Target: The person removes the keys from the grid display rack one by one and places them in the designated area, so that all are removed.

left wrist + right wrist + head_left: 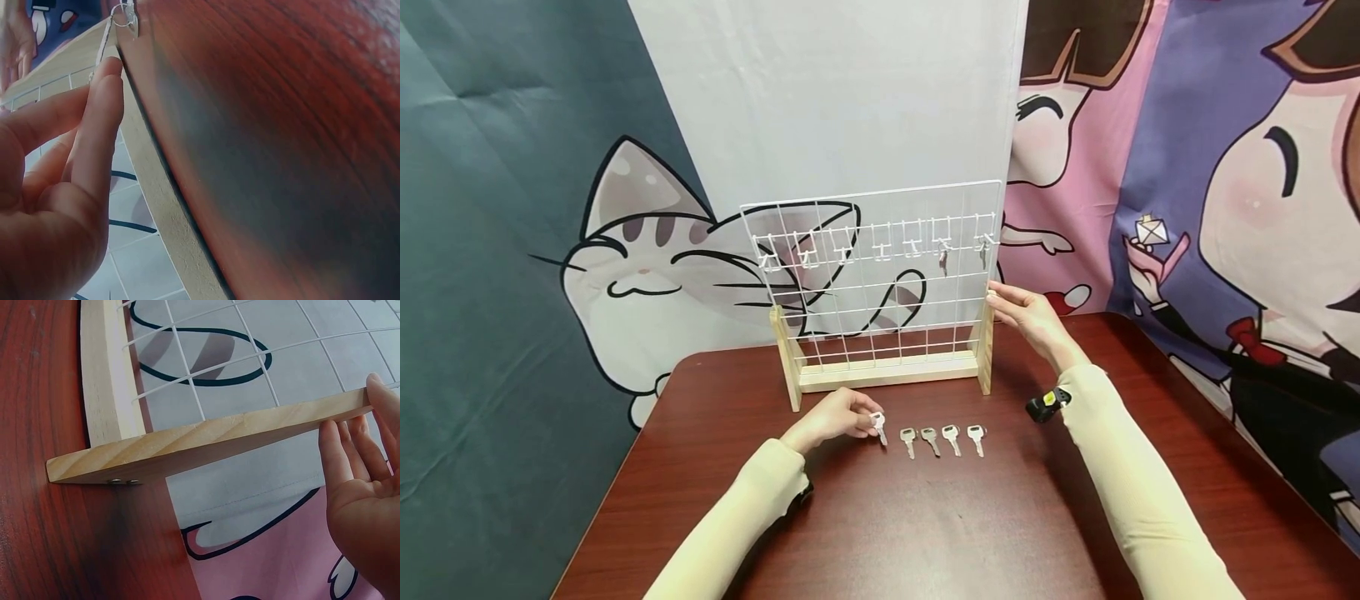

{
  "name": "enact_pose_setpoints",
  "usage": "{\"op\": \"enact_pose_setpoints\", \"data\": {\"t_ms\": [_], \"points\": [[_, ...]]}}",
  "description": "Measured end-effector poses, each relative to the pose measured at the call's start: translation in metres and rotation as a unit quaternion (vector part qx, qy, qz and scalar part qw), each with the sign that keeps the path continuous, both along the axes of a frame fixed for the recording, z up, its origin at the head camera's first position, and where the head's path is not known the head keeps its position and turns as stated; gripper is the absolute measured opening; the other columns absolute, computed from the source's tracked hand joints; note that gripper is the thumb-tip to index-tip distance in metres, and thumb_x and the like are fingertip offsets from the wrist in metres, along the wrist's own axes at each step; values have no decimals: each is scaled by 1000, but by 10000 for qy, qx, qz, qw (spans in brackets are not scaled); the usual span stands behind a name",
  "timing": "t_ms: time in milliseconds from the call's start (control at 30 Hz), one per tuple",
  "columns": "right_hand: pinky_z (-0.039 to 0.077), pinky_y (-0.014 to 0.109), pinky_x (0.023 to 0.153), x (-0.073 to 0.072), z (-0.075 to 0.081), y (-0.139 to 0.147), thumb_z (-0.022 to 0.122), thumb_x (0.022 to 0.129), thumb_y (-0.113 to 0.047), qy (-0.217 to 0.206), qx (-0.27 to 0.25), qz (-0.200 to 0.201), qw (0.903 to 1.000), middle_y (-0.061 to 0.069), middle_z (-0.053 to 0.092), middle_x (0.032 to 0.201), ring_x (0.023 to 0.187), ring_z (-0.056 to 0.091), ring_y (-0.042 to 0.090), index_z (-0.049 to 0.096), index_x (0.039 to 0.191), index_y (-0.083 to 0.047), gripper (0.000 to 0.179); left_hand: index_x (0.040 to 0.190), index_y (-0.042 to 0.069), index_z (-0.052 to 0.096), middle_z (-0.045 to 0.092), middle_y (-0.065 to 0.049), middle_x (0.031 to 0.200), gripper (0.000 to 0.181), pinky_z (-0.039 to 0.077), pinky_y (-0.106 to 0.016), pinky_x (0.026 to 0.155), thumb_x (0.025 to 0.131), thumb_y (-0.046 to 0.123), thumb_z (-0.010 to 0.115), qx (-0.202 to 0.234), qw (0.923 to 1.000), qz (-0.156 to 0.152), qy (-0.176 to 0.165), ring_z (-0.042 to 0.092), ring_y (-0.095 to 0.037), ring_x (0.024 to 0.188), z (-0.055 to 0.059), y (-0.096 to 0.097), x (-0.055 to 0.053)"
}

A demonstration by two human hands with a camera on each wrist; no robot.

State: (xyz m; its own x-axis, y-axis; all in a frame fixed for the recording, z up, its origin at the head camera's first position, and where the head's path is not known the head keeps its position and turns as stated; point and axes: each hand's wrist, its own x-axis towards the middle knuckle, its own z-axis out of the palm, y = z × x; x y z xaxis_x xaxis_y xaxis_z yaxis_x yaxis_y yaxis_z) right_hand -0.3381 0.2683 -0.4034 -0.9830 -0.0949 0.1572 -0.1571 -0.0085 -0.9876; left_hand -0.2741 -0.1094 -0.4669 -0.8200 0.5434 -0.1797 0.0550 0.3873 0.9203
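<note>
Four keys [951,431] are lying in a row on the table [925,533], maybe for easy grabbing, while my left fingers [101,125] are pinching another key [879,423] beside them and my right fingers [336,453] are gripping the rack's wooden side [206,434], maybe to steady it.

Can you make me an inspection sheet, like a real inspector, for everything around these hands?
Surface: red-brown table with wood grain.
Job's things: four keys lie in a row; a held key is to their left; a wire rack with wooden supports stands behind them; what look like two hanging keys are toward its right end, too small to be sure.
Clutter: nothing seen.
Left grip: pinches the held key.
Right grip: holds the rack's right wooden upright between thumb and fingers.
Cables: nothing seen.
Surroundings: cartoon-printed fabric hangs behind the table.
</note>
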Motion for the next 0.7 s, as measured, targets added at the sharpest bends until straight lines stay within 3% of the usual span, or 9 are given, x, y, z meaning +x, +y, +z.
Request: {"op": "enact_pose_setpoints", "data": {"t_ms": [300,533,700], "points": [[46,25,103,0,2,-1,70,97,-23,-6,-51,11,10000,19,43,154,119,58,4,42,150,3,65,103,-10,69,73,-13,87,15,61,-33,70,89,-9,63,-229,9996,-139,94,71,-19,75,-8,8,2],[43,31,108,2,4,-1,68,98,-22,-7,31,-39,10000,23,41,153,117,59,4,41,150,4,64,94,-3,70,68,-5,74,9,56,-25,57,86,-2,66,-721,9969,-138,286,62,-13,60,-12,18,4],[41,32,109,2,4,-2,68,98,-22,-65,-6,-26,10000,21,42,153,118,58,3,41,150,2,63,92,-2,70,66,-4,71,8,56,-25,56,84,-1,67,-809,9965,-42,213,60,-11,58,-15,23,5]]}}
